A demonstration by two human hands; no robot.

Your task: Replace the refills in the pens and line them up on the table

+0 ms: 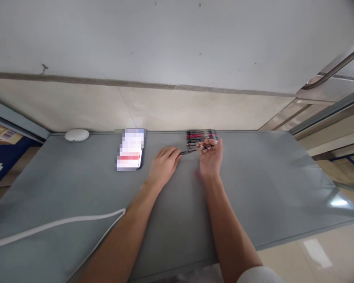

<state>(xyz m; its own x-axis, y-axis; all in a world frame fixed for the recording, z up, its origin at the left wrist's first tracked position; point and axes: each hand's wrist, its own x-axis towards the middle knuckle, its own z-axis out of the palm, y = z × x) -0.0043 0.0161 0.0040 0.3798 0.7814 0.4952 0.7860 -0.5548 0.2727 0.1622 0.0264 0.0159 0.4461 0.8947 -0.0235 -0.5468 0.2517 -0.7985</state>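
Note:
A slim dark pen (189,151) is held slightly tilted between my two hands, just above the grey table. My left hand (164,164) pinches its left end between thumb and fingertips. At the other end, my right hand (211,160) is turned partly palm up, its fingers curled round the pen's lighter part. That end is partly covered by the fingers. Right behind my right hand lies a row of several pens (200,135), side by side, mostly dark with some red ones. The hand hides part of the nearest ones.
Left of my hands lies a phone (131,149) with a lit, blurred screen. A white rounded case (77,135) sits at the table's back left. One white cable (61,221) runs across the left front, by my left forearm. The wall (153,106) borders the grey table (268,177) behind.

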